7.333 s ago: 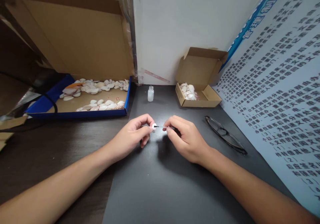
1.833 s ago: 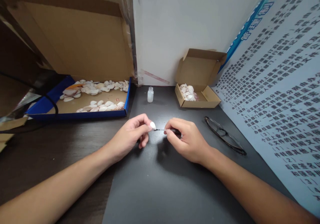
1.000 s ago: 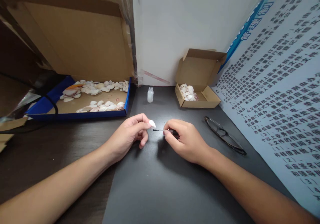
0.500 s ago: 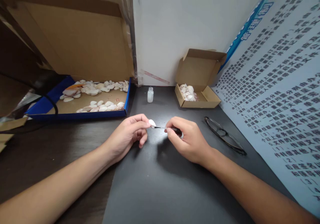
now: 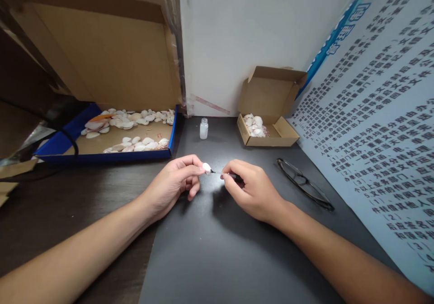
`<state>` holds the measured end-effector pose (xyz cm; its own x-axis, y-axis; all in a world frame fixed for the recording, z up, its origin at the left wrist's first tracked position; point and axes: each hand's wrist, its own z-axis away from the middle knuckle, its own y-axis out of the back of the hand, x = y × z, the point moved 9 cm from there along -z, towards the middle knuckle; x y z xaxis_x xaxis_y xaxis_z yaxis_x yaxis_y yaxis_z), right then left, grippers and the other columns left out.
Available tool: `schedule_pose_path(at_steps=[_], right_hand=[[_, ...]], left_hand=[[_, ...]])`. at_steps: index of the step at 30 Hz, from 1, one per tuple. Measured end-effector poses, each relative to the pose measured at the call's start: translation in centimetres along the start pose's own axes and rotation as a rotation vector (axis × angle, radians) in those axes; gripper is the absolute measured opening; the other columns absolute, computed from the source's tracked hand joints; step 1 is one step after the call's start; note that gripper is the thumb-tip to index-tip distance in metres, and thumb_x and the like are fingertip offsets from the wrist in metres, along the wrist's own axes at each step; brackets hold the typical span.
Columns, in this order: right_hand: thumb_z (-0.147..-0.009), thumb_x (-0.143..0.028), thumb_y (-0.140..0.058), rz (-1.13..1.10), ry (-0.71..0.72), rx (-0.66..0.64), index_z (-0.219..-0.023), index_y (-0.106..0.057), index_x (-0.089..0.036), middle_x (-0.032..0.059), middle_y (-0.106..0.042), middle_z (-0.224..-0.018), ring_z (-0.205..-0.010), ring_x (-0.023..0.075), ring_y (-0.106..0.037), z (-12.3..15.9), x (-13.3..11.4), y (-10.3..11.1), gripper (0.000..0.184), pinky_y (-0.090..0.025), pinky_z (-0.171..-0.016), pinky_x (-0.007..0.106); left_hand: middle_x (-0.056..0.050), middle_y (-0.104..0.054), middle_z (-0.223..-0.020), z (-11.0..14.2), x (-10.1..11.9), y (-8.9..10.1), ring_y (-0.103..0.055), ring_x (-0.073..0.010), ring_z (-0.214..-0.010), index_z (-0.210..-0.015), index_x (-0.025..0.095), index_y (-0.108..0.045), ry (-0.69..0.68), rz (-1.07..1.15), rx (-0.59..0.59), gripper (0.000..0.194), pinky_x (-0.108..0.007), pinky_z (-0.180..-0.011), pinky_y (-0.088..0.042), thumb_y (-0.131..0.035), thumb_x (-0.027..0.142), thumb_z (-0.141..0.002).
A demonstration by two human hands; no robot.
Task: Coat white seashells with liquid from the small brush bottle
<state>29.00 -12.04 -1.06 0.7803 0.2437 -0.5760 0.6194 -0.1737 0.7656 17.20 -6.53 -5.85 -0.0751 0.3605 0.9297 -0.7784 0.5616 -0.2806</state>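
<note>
Head view: right hand (image 5: 251, 184) partly hides the thin brush (image 5: 217, 173).

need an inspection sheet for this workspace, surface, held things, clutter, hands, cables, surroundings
Surface: grey mat over dark wood-grain table
Held things: white shell; thin brush, dark tip at the shell, contact unclear
Clutter: eyeglasses lying at right
Hands: left hand pinches the shell; right hand grips the brush
Cables: black cable loops at far left
Surroundings: uncapped bottle, upright beyond the hands; blue-edged tray and small open cardboard box, both holding more shells; printed sheet at right
</note>
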Motion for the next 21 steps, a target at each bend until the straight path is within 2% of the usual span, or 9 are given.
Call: schedule_pose_path(at_steps=[3, 7, 16, 21], right_hand=[[-0.083, -0.017, -0.051, 0.017, -0.042, 0.017, -0.071, -0.053, -0.017, -0.0022, -0.054, -0.065, -0.062, 0.0098, -0.045, -0.10, 0.38, 0.22, 0.013, -0.030, -0.060, 0.024], [-0.087, -0.020, -0.049, -0.037, 0.017, 0.071, -0.076, -0.055, -0.017, -0.0020, -0.055, -0.070, -0.064, 0.0092, -0.047, -0.02, -0.18, 0.71, 0.012, -0.032, -0.062, 0.023], [-0.086, -0.019, -0.051, 0.007, -0.028, 0.012, -0.077, -0.055, -0.018, -0.0031, -0.054, -0.069, -0.063, 0.0090, -0.044, -0.08, 0.60, -0.03, 0.010, -0.029, -0.061, 0.024], [-0.089, -0.021, -0.048, -0.028, 0.009, 0.042, -0.079, -0.055, -0.017, -0.0020, -0.055, -0.071, -0.065, 0.0094, -0.047, 0.07, 0.11, 0.37, 0.013, -0.032, -0.063, 0.023]], left_hand=[[0.006, -0.050, -0.053, -0.03, -0.08, -0.05, -0.042, -0.0043, -0.039, -0.071, 0.016, -0.053, -0.002, -0.015, -0.010, 0.016, -0.014, -0.038, -0.033, -0.066, 0.025, -0.076], [0.007, -0.044, -0.046, -0.13, -0.28, -0.13, -0.039, -0.0052, -0.040, -0.075, 0.018, -0.052, -0.003, -0.059, -0.028, 0.019, -0.014, -0.039, -0.032, -0.065, 0.030, -0.080], [0.006, -0.047, -0.045, -0.15, -0.37, -0.37, -0.037, -0.0052, -0.041, -0.081, 0.018, -0.051, -0.020, -0.138, -0.066, 0.019, -0.014, -0.041, -0.033, -0.063, 0.033, -0.083], [0.007, -0.046, -0.046, -0.14, -0.39, -0.37, -0.037, -0.0054, -0.042, -0.081, 0.018, -0.050, -0.021, -0.143, -0.060, 0.020, -0.014, -0.041, -0.033, -0.064, 0.033, -0.082]])
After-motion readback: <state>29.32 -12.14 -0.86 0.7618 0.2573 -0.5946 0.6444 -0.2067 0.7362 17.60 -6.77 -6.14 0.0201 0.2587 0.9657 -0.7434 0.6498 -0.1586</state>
